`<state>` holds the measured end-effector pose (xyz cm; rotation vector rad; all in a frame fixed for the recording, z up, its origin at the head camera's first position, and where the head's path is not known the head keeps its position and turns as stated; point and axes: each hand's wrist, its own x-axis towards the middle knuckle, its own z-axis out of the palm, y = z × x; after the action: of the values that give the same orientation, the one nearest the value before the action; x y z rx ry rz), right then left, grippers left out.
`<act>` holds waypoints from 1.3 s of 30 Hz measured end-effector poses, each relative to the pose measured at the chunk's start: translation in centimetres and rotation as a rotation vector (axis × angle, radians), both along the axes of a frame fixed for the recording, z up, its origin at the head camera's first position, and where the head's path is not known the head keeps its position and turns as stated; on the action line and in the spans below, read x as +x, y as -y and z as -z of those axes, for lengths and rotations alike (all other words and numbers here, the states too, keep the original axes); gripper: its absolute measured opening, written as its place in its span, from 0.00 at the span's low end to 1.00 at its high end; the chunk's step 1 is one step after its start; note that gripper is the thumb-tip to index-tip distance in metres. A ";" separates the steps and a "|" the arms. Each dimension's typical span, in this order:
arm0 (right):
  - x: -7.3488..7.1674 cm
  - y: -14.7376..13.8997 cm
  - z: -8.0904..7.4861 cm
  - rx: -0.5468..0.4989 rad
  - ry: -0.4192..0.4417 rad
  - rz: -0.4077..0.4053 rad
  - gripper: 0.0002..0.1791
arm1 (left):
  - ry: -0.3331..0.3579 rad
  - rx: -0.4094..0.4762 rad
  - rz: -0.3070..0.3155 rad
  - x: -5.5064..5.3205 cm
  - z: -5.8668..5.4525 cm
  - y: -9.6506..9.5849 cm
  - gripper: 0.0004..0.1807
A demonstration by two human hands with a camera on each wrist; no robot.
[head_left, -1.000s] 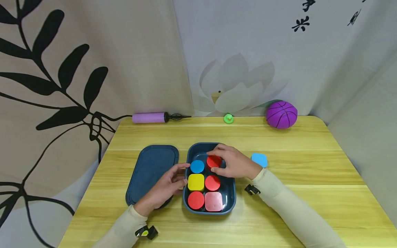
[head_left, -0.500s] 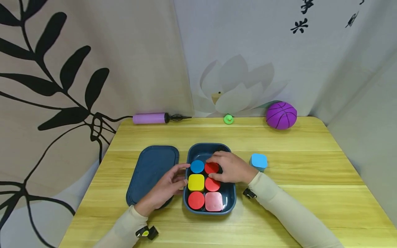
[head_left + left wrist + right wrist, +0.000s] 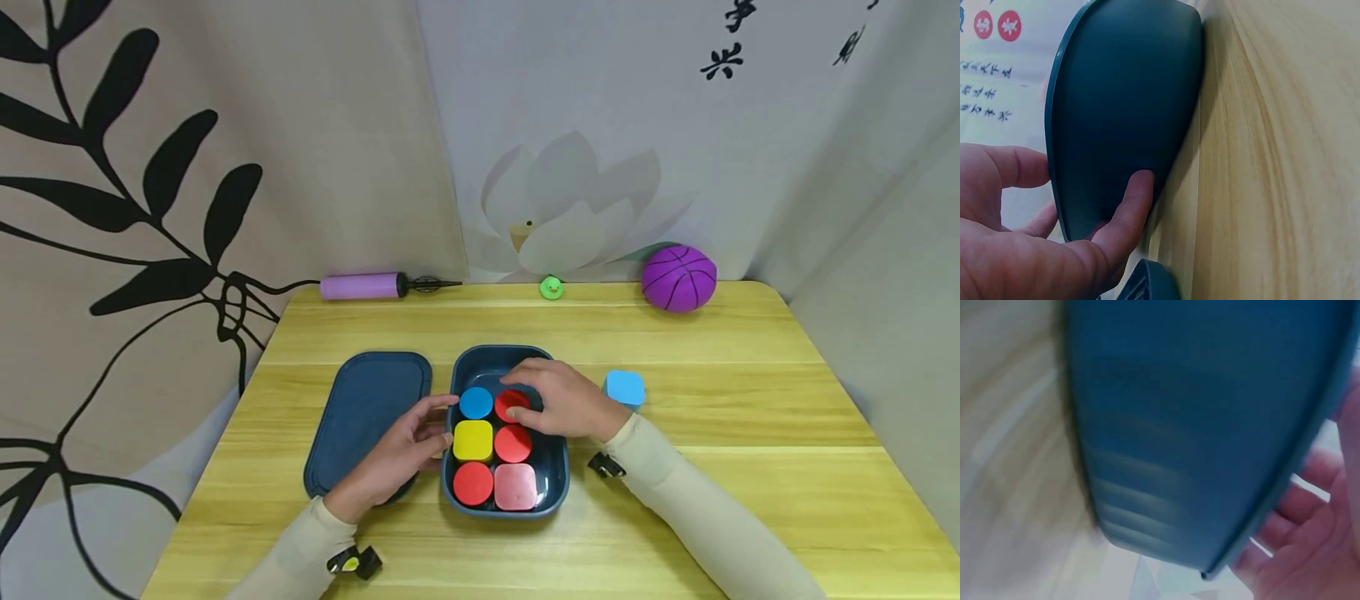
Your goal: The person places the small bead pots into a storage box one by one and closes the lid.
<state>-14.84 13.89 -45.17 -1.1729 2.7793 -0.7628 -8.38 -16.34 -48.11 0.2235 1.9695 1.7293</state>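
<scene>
A dark blue box (image 3: 487,367) holds two columns of coloured blocks: a round blue block (image 3: 476,402), a square yellow block (image 3: 472,442), a square pink block (image 3: 515,487) and several round red ones. My right hand (image 3: 566,404) hovers over the far red block (image 3: 507,400), thumb and fingers spread apart above it. With thumb and fingers against its outer wall, my left hand (image 3: 401,458) touches the box's left side; the left wrist view shows the thumb (image 3: 1132,203) lying along that wall. In the right wrist view, the box wall hides part of the right hand.
A matching dark blue lid (image 3: 367,408) lies left of the box, partly under the left hand. Behind the right wrist sits a light blue square block (image 3: 624,388). Along the back edge are a purple pump (image 3: 360,286), a small green duck (image 3: 551,287) and a purple ball (image 3: 678,279).
The far red block, held in my right hand, moved down and nearer in line with the blue block. Then the right hand let go and rose slightly. The left hand stayed put.
</scene>
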 end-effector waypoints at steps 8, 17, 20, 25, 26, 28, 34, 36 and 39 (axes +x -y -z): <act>0.2 -1.6 -1.1 -0.133 -0.023 0.041 0.24 | -0.002 -0.002 -0.001 0.0 0.0 0.0 0.32; 0.0 -4.0 -2.0 -0.245 0.012 0.093 0.24 | 0.000 -0.001 0.003 0.0 0.1 0.1 0.32; -0.1 -4.9 -2.1 -0.264 -0.002 0.112 0.23 | -0.001 -0.003 0.003 0.0 0.1 0.0 0.32; -0.3 -6.6 -1.7 -0.273 -0.038 0.157 0.22 | -0.002 -0.003 0.001 0.0 0.1 0.0 0.32; -0.3 -6.9 -1.6 -0.276 -0.041 0.169 0.22 | 0.000 -0.002 0.002 0.0 0.1 0.0 0.32; -0.4 -7.6 -1.3 -0.285 -0.042 0.192 0.21 | 0.000 -0.001 0.001 0.0 0.1 0.0 0.32; -0.3 -9.7 -0.8 -0.306 0.000 0.265 0.22 | -0.004 0.005 0.007 0.0 0.2 0.1 0.32; -0.3 -10.4 -0.6 -0.310 0.020 0.290 0.22 | -0.003 0.007 0.007 0.0 0.2 0.1 0.32; -0.3 -11.4 -0.1 -0.312 0.055 0.323 0.21 | -0.002 0.005 0.006 0.0 0.2 0.1 0.32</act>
<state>-15.18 25.25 -45.09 -0.7186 2.9127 -1.2723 -8.36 -16.43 -48.27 0.2328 1.9648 1.7307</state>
